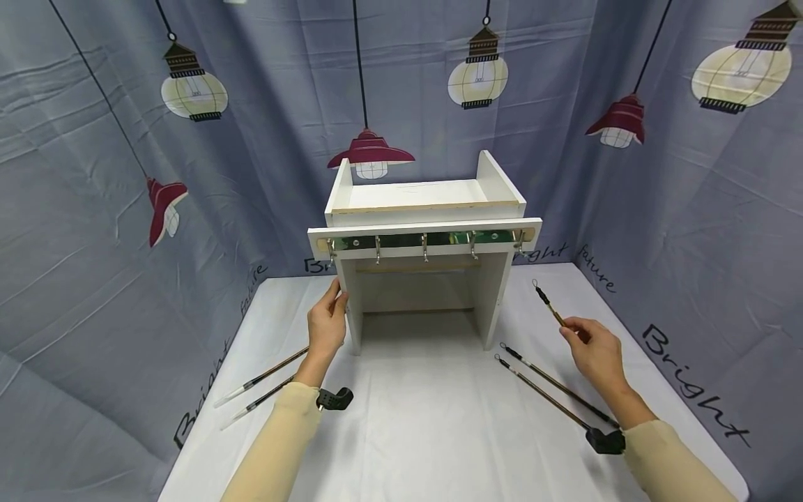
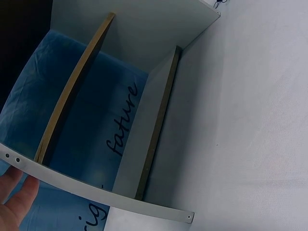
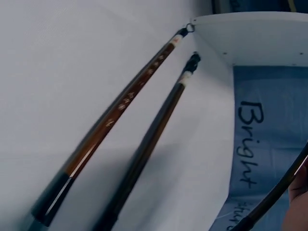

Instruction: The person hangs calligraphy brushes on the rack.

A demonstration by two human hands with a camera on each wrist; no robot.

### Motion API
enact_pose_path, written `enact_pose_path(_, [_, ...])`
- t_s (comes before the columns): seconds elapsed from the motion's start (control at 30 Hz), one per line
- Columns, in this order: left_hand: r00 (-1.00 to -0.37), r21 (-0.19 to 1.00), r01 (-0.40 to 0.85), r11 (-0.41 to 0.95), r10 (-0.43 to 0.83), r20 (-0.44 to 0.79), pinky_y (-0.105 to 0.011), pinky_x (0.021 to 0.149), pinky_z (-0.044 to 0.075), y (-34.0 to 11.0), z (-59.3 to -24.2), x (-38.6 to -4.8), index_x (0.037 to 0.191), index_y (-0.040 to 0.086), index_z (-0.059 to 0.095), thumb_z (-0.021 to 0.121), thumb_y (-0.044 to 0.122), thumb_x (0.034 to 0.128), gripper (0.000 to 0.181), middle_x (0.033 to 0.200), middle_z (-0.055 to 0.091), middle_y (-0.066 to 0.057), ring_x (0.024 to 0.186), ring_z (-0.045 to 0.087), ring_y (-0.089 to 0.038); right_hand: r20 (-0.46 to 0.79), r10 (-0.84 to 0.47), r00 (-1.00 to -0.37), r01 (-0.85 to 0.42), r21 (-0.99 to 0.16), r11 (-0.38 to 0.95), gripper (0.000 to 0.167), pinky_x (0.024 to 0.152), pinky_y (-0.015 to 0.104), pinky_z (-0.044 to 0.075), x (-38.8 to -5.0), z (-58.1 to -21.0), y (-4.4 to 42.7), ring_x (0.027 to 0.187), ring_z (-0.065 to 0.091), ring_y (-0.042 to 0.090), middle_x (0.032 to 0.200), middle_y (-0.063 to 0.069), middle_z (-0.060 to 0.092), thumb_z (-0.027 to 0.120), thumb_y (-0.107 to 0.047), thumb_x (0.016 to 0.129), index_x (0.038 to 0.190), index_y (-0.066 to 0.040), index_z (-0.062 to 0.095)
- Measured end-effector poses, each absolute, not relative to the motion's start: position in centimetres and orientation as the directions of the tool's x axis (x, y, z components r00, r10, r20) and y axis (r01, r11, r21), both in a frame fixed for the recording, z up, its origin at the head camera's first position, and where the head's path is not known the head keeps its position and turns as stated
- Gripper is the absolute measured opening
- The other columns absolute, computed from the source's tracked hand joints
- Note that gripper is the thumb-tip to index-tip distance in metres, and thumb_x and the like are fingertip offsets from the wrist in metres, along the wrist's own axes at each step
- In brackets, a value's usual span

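A white wooden rack [image 1: 426, 229] with a row of metal hooks [image 1: 424, 245] stands upright on the table. My left hand [image 1: 326, 324] touches the outer face of its left side panel; in the left wrist view, fingertips [image 2: 24, 195] rest against the panel [image 2: 86, 186]. My right hand [image 1: 594, 352], right of the rack, pinches a thin brush [image 1: 551, 307] with a loop at its upper end. The right wrist view shows this brush [image 3: 274, 195] at the lower right, beside part of the hand [image 3: 297, 204]. The hooks hold nothing.
Two brushes [image 1: 552, 380] [image 3: 120, 108] lie on the table between the rack and my right forearm. Two more brushes with white tips [image 1: 263, 376] lie at the left, partly behind my left arm. A patterned curtain [image 1: 401, 90] hangs behind the table.
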State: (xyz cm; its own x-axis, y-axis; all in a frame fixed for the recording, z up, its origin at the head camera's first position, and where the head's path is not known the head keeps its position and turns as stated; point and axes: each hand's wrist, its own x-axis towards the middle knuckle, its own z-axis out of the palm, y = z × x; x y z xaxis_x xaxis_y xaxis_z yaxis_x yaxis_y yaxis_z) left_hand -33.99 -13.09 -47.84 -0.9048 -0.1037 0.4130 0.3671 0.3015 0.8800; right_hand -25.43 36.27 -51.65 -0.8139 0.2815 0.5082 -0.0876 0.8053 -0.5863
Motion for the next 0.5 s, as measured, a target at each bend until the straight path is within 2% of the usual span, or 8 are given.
enact_pose_path(0.23, [-0.903,0.879,0.373,0.298,-0.101,0.418,-0.043,0.107,0.053,-13.1,-47.8,-34.0,0.155,0.005,0.044,0.056,0.022,0.1084,0.051,0.157,0.048,-0.014,0.133,0.06,-0.032,0.559,0.284,-0.779,-0.141,-0.597,0.79,0.015,0.064,0.012,0.038,-25.4,-50.0,35.3,0.076,0.042,-0.012,0.093,0.013,0.069,0.076,-0.01,0.094,0.107,-0.003,0.075])
enact_pose_path(0.5, [-0.901,0.878,0.38,0.292,-0.098,0.422,-0.045,0.107,0.052,-13.2,-47.9,-34.0,0.155,0.005,0.044,0.056,0.023,0.1084,0.052,0.158,0.047,-0.014,0.134,0.059,-0.033,0.539,0.299,-0.788,-0.136,-0.625,0.768,0.019,0.065,0.011,0.038,-25.1,-48.5,34.2,0.077,0.044,-0.011,0.095,0.013,0.07,0.076,-0.016,0.096,0.111,-0.004,0.074])
